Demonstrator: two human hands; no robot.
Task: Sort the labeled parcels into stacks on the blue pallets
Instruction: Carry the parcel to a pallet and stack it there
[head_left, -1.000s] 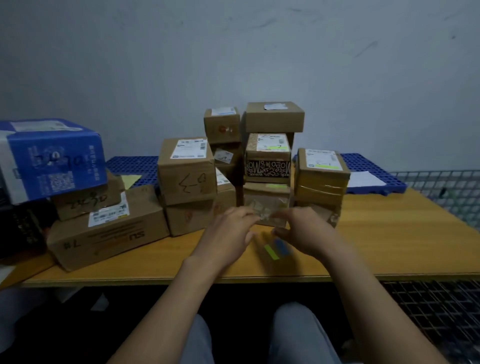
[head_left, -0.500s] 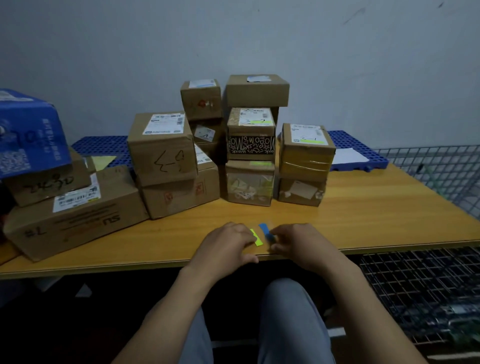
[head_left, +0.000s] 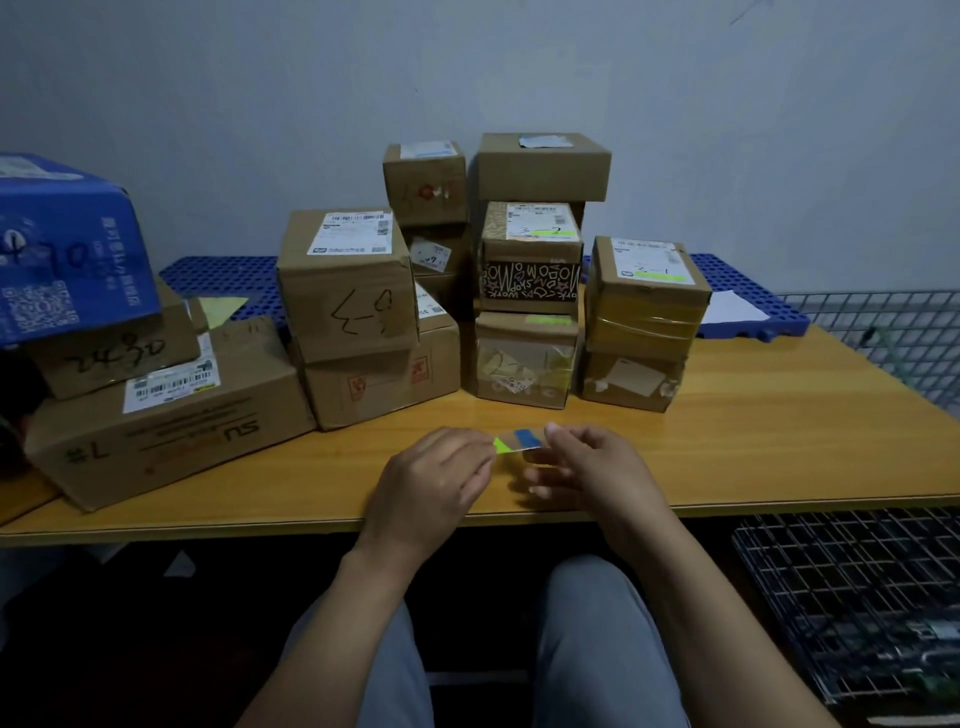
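Observation:
My left hand and my right hand together pinch a small clear strip carrying a green tab and a blue tab, held just above the wooden table's front edge. Behind it stand several cardboard parcels: a box marked by pen on a wider box, a stack with a black patterned box, and a taped stack to the right. Blue pallets lie at the back of the table, mostly hidden by the parcels.
A blue carton sits atop brown boxes at the left, above a long box. A white sheet lies on the right pallet. Wire mesh racks stand right of the table. My knees are below the table edge.
Both hands drew back from the parcels toward the table's front edge. The strip with green and blue tabs is now lifted and stretched between my fingertips.

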